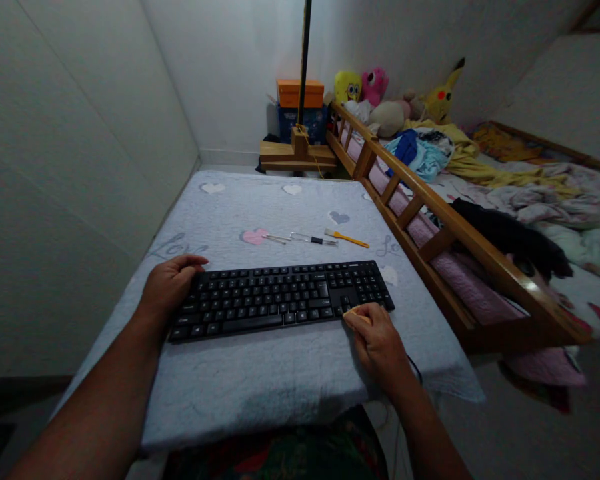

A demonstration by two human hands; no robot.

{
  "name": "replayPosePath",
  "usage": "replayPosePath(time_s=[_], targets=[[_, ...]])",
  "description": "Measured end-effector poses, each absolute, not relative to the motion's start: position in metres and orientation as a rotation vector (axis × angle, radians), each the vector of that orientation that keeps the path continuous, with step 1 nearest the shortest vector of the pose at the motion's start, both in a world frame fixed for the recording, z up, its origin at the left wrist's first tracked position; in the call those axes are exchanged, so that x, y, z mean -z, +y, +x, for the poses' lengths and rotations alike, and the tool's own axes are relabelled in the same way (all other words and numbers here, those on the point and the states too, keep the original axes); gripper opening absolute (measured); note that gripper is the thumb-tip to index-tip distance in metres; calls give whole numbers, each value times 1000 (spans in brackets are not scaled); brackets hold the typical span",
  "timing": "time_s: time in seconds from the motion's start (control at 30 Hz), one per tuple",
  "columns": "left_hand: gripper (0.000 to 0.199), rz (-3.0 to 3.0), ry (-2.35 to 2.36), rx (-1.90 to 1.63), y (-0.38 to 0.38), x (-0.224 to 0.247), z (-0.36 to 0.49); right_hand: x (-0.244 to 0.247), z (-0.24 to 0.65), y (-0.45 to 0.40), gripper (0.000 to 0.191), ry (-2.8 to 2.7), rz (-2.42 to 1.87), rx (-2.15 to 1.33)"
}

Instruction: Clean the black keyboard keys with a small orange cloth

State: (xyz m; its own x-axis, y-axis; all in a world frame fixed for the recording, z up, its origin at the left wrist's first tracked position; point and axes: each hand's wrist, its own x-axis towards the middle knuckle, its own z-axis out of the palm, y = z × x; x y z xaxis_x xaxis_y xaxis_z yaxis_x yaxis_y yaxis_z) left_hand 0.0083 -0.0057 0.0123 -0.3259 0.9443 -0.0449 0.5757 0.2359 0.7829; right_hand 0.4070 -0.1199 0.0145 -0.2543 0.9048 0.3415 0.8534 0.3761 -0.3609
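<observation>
A black computer keyboard [280, 293] lies on a cloth-covered table, its long side running across in front of me. My left hand [173, 283] grips the keyboard's left end, with some fingers hidden behind its edge. My right hand [377, 337] is closed round a small orange-tan cloth [357, 315], pressed at the keyboard's front edge close to the arrow keys. Beyond the keyboard lie a yellow-handled brush [347, 238], a wire tool with a dark grip [316, 239] and thin cotton swabs [277, 238].
The pale tablecloth [260, 387] bears heart prints. A wooden bed rail [430, 213] runs along the right, with bedding and plush toys [375, 85] behind it. At the back stand an orange box [300, 93] and a wooden stand [297, 157]. A cable [414, 368] hangs by my right wrist.
</observation>
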Motion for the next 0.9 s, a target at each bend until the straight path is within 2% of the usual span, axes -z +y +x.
replayPosePath(time_s=[0.9], targets=[[40,1386,2014,-891,-5,-7,4,-3,487,-118,25,-1953,-1660,-14]])
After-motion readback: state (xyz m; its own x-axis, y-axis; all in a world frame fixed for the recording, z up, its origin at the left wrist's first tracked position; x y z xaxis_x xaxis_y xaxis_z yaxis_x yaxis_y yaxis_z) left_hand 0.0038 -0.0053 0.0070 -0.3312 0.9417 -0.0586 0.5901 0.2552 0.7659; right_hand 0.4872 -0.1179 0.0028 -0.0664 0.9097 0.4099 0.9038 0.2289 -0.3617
